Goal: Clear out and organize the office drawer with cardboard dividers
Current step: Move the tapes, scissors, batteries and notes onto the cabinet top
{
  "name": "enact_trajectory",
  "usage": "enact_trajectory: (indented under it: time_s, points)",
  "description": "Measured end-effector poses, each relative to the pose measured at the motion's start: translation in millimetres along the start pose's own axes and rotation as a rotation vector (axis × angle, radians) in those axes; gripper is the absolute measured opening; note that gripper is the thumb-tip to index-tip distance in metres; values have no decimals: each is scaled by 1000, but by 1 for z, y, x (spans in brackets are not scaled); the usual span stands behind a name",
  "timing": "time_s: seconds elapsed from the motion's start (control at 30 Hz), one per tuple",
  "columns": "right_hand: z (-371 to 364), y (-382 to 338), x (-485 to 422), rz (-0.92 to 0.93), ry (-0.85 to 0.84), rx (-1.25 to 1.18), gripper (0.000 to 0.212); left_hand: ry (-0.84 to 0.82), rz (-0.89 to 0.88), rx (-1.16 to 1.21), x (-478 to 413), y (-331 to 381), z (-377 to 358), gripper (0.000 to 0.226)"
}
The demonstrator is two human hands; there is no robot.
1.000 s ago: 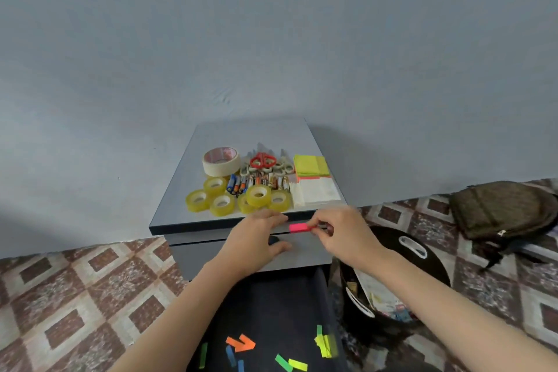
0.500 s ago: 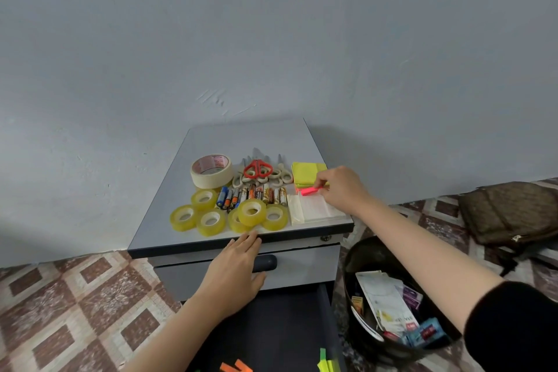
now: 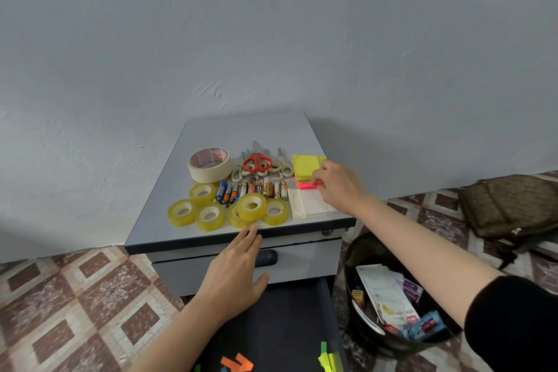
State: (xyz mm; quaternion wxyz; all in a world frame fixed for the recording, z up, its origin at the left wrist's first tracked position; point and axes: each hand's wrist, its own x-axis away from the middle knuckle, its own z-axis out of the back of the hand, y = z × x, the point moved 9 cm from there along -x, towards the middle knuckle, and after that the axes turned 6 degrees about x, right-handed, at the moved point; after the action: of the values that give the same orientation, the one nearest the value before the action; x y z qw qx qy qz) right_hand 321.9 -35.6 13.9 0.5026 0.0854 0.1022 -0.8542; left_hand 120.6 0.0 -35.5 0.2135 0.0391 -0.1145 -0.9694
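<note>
fingers (image 3: 320,173) of the right hand (image 3: 336,184) pinch the pink pad (image 3: 305,185) at 6 o'clock of the yellow notes (image 3: 306,164); a hasty release could skew it.

Small office corner, maybe home setup: grey cabinet (image 3: 241,133) against bare wall (image 3: 271,24), tape rolls (image 3: 210,216), scissors (image 3: 257,162), batteries (image 3: 256,187), sticky notes (image 3: 306,164) on top, bin (image 3: 356,254) beside, bag (image 3: 510,208) on patterned tile floor (image 3: 75,296).

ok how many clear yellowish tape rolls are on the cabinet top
6 clear yellowish tape rolls: three front left, three front centre, one stacked on top. Another may hide behind the cream masking tape roll.
</note>
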Motion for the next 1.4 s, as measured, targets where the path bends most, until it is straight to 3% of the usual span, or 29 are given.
enact_trajectory:
  time_s: [0.9, 1.13, 1.23, 1.4]
  points:
    - [8, -9, 3, -104, 122, -69, 24, -30, -2, -10, -1, -5, -2, 69]
    - [12, -39, 61, -92, 144, -278, 14, -35, 27, 158, 1, -9, 2, 65]
    - [1, -55, 103, -83, 91, -393, 13, -26, 81, 234, 25, -17, -5, 63]
    - [-37, -75, 163, -86, -15, -456, 14, -146, 214, 295, 89, -40, -52, 60]
